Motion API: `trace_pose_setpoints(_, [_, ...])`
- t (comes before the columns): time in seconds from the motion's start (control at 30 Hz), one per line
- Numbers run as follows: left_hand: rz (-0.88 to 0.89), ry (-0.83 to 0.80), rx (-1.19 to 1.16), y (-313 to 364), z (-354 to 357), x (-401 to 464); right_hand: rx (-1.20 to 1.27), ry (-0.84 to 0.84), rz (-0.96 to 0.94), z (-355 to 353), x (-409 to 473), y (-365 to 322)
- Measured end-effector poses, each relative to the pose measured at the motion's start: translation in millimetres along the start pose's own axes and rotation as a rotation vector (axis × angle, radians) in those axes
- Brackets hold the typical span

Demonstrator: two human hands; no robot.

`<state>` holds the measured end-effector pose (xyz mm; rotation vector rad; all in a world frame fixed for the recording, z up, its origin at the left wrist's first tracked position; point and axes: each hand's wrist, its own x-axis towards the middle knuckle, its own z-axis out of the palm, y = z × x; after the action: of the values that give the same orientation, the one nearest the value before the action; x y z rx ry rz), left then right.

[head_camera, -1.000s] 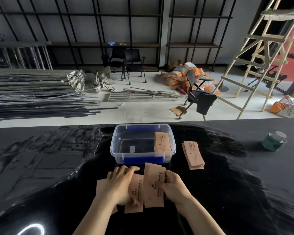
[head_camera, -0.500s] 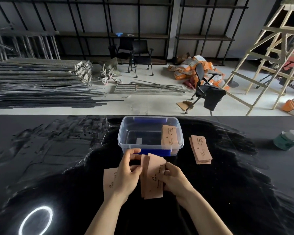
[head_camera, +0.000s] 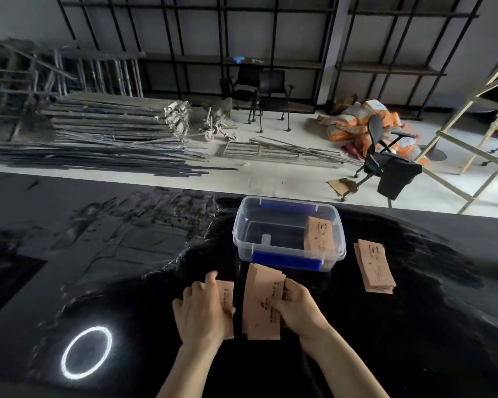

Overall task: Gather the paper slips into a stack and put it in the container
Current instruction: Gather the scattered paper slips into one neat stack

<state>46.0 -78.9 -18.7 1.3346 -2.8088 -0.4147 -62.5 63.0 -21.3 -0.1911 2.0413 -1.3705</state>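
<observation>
A bunch of tan paper slips (head_camera: 260, 304) is gripped at its right edge by my right hand (head_camera: 298, 304), just above the black table. My left hand (head_camera: 203, 310) lies flat over a single slip (head_camera: 225, 294) on the table, to the left of the bunch. A clear plastic container (head_camera: 288, 231) with blue clips stands just beyond my hands. One stack of slips (head_camera: 319, 235) leans inside it against the right wall. Another stack of slips (head_camera: 375, 265) lies on the table to the right of the container.
The glossy black table (head_camera: 112, 268) reflects a ring light at the lower left. Its far edge runs just behind the container. Beyond it are a floor with metal poles, chairs, orange bags and a wooden ladder.
My left hand has left the bunch and moved left onto the single slip on the table. My right hand keeps holding the bunch. The view has shifted left.
</observation>
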Motion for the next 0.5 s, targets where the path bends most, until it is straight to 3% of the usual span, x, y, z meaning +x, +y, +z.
trace_pose_setpoints(0.27, [-0.083, -0.047, -0.88, 5.5, -1.9, 3.0, 0.0, -0.035, 0.001, -0.7, 0.2, -3.3])
trace_pose_setpoints(0.5, [-0.07, -0.187, -1.223, 29.2, 4.0, 1.2, 0.097, -0.01, 0.015, -10.2, 4.6, 9.9])
